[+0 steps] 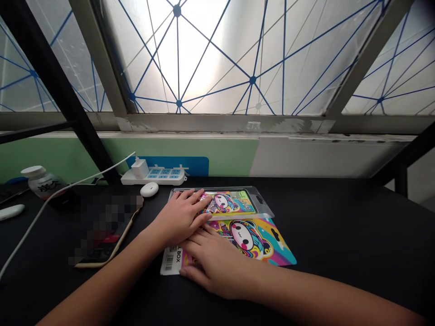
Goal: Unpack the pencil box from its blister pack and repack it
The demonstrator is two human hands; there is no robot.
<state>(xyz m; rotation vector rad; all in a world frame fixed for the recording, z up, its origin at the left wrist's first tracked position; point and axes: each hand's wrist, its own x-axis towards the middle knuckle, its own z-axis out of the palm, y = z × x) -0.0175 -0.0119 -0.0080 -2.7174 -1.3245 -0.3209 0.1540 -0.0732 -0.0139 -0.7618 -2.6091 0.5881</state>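
A clear plastic blister pack (264, 208) lies on the black table, with a colourful cartoon card showing inside it. My left hand (185, 213) rests flat over its left part, fingers stretched out. Just in front lies a bright printed backing card (278, 246) with a cartoon bear face and a barcode at its left end. My right hand (217, 262) is spread on the left half of this card, palm down, its fingertips close by the left hand. Part of both packaging pieces is hidden beneath the hands.
Left of the hands lies a phone (117, 244), its screen blurred out. A white earbud case (149, 189) sits near a power strip (154, 176) with a charger and white cable. Farther left stands a white-capped bottle (44, 183). Black metal bars (64, 81) frame the table before a window.
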